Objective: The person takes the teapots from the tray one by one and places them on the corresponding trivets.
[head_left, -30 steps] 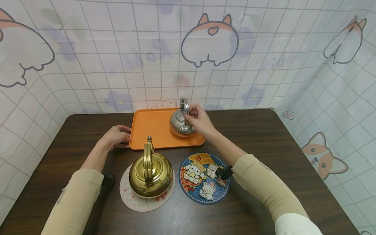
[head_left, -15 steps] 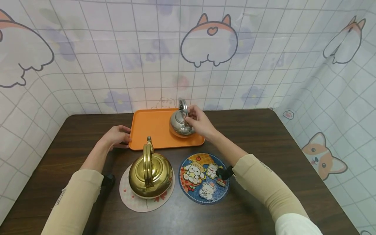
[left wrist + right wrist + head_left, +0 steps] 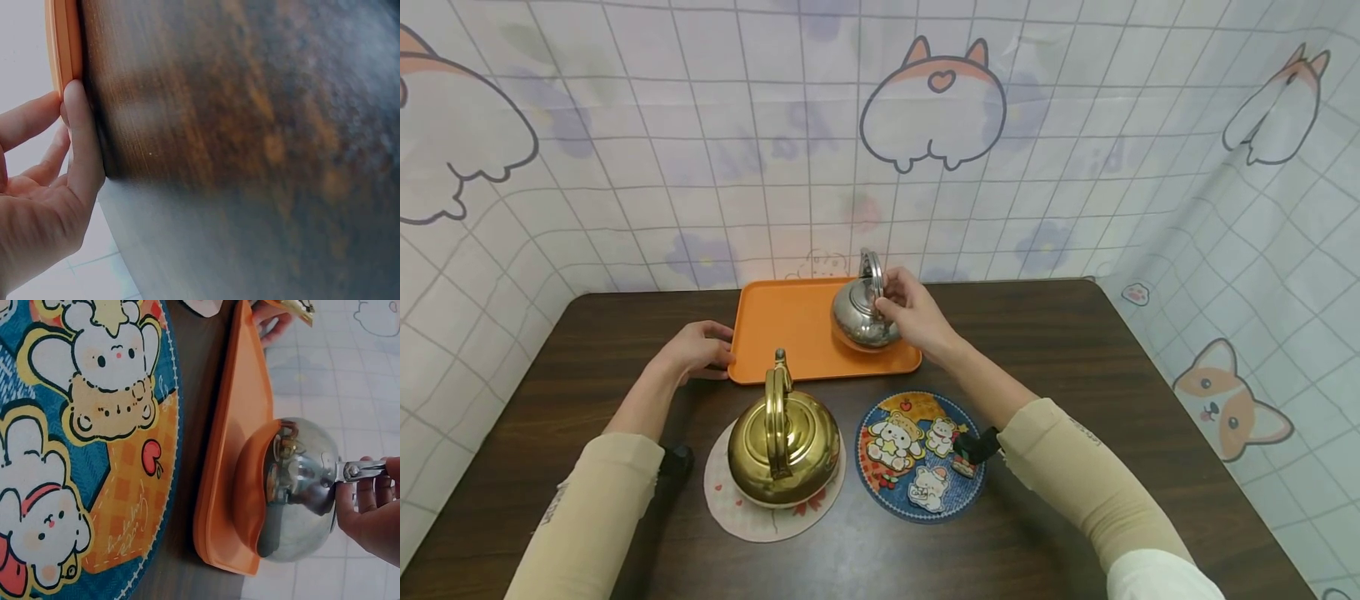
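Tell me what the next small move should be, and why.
Perhaps the right hand, gripping the handle, should let go of the silver kettle: it appears to sit upright on the orange tray, and the left hand rests against that tray's edge.

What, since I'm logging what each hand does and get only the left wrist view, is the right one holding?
Observer: The right hand holds the silver kettle by its handle.

Operator: I see an orange edge by the left hand. Is that kettle near it?

Observer: No, the kettle is at the other end of the orange tray.

Operator: And what stands between the tray and the person?

Observer: A gold kettle, on a pale round mat.
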Motion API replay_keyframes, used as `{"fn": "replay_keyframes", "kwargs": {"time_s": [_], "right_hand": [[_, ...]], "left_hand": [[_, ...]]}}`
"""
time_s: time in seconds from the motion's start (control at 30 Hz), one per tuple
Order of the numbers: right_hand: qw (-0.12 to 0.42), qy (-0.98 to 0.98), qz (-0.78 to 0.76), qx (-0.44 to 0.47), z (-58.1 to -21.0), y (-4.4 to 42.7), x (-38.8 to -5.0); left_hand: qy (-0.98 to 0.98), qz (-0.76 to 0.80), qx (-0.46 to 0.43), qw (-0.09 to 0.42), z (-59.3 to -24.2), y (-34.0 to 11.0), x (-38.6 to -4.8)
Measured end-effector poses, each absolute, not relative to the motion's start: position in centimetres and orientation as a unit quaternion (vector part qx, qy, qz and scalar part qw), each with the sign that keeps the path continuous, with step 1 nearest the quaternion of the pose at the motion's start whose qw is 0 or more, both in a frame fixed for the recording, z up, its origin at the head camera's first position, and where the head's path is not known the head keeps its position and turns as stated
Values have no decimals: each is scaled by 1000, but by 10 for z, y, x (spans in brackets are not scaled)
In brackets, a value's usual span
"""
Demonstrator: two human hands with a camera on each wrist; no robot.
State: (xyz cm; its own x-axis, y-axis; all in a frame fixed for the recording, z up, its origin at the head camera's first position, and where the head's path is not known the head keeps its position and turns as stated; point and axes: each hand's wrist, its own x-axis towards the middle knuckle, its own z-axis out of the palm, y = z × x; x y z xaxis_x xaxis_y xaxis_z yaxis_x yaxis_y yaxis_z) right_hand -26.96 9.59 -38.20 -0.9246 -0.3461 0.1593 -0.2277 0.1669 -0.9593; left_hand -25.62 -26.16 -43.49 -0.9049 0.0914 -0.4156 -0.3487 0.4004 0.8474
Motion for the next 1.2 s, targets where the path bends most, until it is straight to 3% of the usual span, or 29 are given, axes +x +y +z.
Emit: {"fn": "replay_keyframes", "kwargs": {"time_s": [1.2], "right_hand": [[38, 763, -609, -212, -363, 113, -229]], "left_hand": [[810, 543, -80, 208, -432, -262, -256]]}}
